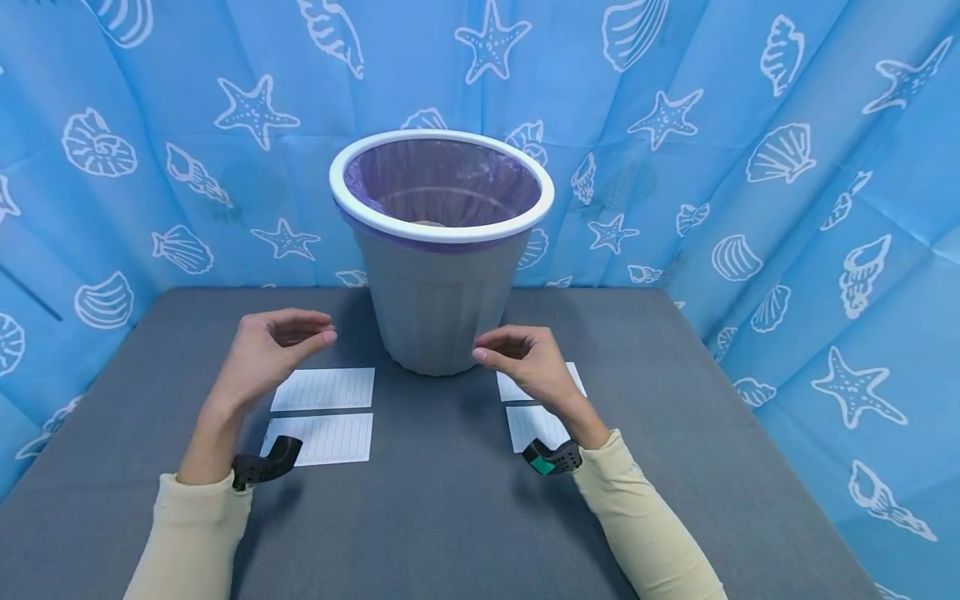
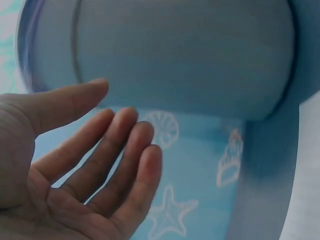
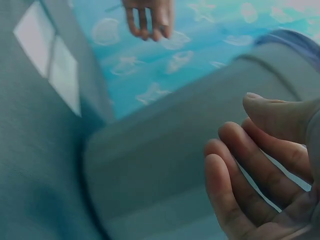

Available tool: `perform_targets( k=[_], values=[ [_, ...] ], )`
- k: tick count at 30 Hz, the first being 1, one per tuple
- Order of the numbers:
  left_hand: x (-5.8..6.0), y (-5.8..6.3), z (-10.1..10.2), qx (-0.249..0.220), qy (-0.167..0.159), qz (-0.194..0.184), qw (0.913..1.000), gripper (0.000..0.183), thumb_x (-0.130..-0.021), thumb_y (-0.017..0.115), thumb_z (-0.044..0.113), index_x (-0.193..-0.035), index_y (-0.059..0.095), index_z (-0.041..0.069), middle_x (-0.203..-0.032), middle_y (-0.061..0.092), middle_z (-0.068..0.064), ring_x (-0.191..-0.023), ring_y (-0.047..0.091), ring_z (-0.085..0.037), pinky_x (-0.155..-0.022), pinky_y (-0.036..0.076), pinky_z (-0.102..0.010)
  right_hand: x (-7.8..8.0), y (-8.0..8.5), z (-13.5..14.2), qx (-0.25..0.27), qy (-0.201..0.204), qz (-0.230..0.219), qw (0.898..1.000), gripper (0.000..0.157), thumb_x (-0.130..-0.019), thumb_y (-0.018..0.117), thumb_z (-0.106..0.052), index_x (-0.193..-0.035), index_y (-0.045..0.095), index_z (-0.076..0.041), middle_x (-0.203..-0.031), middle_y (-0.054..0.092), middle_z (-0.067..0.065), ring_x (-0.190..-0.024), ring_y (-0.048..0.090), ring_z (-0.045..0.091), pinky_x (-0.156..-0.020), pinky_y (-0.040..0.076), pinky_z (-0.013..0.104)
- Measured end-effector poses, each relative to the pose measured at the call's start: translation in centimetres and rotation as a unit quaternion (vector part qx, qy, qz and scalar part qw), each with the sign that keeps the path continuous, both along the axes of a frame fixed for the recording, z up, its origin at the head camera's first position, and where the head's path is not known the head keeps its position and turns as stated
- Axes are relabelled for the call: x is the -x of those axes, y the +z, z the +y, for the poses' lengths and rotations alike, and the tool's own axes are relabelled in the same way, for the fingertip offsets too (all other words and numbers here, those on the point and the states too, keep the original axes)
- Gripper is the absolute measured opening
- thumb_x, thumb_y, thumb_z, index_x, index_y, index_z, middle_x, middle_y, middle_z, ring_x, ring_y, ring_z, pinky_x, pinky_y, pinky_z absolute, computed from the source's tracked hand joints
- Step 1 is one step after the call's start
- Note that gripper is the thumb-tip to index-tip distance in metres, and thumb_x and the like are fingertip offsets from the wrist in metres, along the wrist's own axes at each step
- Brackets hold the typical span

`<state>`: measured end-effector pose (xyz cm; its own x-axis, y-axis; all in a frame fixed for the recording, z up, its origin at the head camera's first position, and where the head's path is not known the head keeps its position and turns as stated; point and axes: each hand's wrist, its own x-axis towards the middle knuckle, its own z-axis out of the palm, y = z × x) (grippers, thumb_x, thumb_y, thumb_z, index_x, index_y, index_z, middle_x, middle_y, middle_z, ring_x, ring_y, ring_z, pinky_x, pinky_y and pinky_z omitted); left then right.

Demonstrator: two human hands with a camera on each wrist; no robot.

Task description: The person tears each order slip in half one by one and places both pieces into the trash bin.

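Note:
A grey bin (image 1: 442,292) with a white rim and a purple liner (image 1: 442,179) stands at the back of the table. To its left hovers my left hand (image 1: 273,350), fingers loosely bent and nothing between them; the left wrist view shows the same empty palm (image 2: 90,200). My right hand (image 1: 525,362) is at the bin's right front, its fingertips overlapping the bin's lower side in the head view. In the right wrist view those fingers (image 3: 260,180) are relaxed and hold nothing. Something pale shows at the liner's inner edge, mostly hidden by the rim.
Two lined white cards (image 1: 322,389) lie on the left of the grey table (image 1: 450,517), under the left hand and wrist. Two more cards (image 1: 536,427) lie on the right, partly covered by the right hand. A blue shell-patterned curtain (image 1: 285,192) hangs behind.

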<state>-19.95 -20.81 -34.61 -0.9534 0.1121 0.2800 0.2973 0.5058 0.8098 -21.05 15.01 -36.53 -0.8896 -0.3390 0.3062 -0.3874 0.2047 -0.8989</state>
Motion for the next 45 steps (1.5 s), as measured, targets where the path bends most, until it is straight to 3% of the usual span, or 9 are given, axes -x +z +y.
perform_targets(
  k=[6, 11, 15, 20, 24, 28, 37, 45],
  values=[
    [0.2, -0.3, -2.6, 0.020, 0.011, -0.026, 0.9994, 0.041, -0.096, 0.073, 0.029, -0.125, 0.068, -0.001, -0.115, 0.071, -0.020, -0.094, 0.064, -0.004, -0.079, 0.048, -0.017, -0.3, -2.2, -2.6, -0.036, 0.031, -0.022, 0.999, 0.025, -0.093, 0.075, -0.012, -0.112, 0.074, 0.004, -0.101, 0.074, 0.007, -0.087, 0.070, 0.019, -0.078, 0.057, 0.031],
    [0.2, -1.1, -4.3, 0.052, 0.012, -0.066, 0.9963, 0.047, -0.094, 0.075, 0.033, -0.125, 0.067, -0.001, -0.115, 0.071, -0.019, -0.098, 0.066, -0.018, -0.079, 0.050, -0.023, -0.5, -3.7, -4.7, -0.044, 0.060, -0.030, 0.997, 0.022, -0.093, 0.075, -0.011, -0.112, 0.075, 0.001, -0.098, 0.074, 0.006, -0.087, 0.071, 0.020, -0.079, 0.057, 0.032],
    [0.2, -2.4, -5.8, 0.094, -0.025, -0.112, 0.9889, 0.050, -0.091, 0.079, 0.033, -0.123, 0.068, -0.003, -0.109, 0.072, -0.016, -0.097, 0.066, -0.026, -0.077, 0.054, -0.030, -0.3, -4.4, -6.7, -0.058, 0.076, -0.028, 0.995, 0.024, -0.092, 0.076, -0.011, -0.111, 0.074, 0.003, -0.097, 0.073, 0.006, -0.085, 0.069, 0.018, -0.077, 0.056, 0.029],
    [0.0, -4.1, -7.1, 0.133, -0.096, -0.163, 0.9729, 0.043, -0.085, 0.084, 0.025, -0.115, 0.071, -0.003, -0.098, 0.070, -0.007, -0.087, 0.062, -0.023, -0.072, 0.052, -0.031, -0.2, -5.4, -9.5, -0.092, 0.098, -0.015, 0.991, 0.023, -0.091, 0.078, -0.011, -0.109, 0.075, 0.003, -0.092, 0.073, 0.006, -0.078, 0.066, 0.015, -0.068, 0.053, 0.024],
    [0.1, -5.0, -7.2, 0.147, -0.148, -0.191, 0.9592, 0.038, -0.080, 0.088, 0.018, -0.108, 0.072, -0.003, -0.093, 0.067, -0.005, -0.081, 0.056, -0.021, -0.067, 0.049, -0.028, -0.4, -6.2, -11.7, -0.133, 0.103, -0.017, 0.986, 0.023, -0.090, 0.079, -0.014, -0.108, 0.076, -0.001, -0.090, 0.072, 0.002, -0.073, 0.063, 0.007, -0.061, 0.050, 0.019],
    [0.2, -5.5, -6.7, 0.162, -0.171, -0.207, 0.9497, 0.037, -0.074, 0.091, 0.011, -0.103, 0.072, -0.003, -0.087, 0.062, -0.005, -0.078, 0.053, -0.021, -0.064, 0.046, -0.026, -0.7, -6.8, -13.5, -0.180, 0.096, -0.017, 0.979, 0.025, -0.088, 0.082, -0.018, -0.107, 0.076, -0.003, -0.088, 0.071, -0.002, -0.070, 0.058, 0.001, -0.061, 0.048, 0.016],
    [-0.1, -5.2, -5.3, 0.236, -0.161, -0.205, 0.9360, 0.039, -0.065, 0.095, 0.008, -0.098, 0.073, 0.004, -0.085, 0.056, -0.004, -0.080, 0.050, -0.022, -0.069, 0.043, -0.033, -1.3, -7.3, -15.4, -0.284, 0.046, 0.022, 0.957, 0.032, -0.080, 0.089, -0.030, -0.104, 0.079, -0.010, -0.088, 0.062, -0.006, -0.079, 0.051, 0.002, -0.067, 0.040, 0.016],
    [-0.3, -5.5, -4.2, 0.245, -0.156, -0.203, 0.9350, 0.037, -0.063, 0.094, -0.001, -0.089, 0.067, 0.004, -0.079, 0.054, -0.005, -0.074, 0.049, -0.020, -0.064, 0.043, -0.034, -1.7, -7.2, -15.7, -0.313, 0.017, 0.027, 0.949, 0.034, -0.078, 0.091, -0.029, -0.103, 0.077, -0.011, -0.090, 0.055, -0.003, -0.075, 0.046, 0.004, -0.065, 0.038, 0.017]
  ],
)
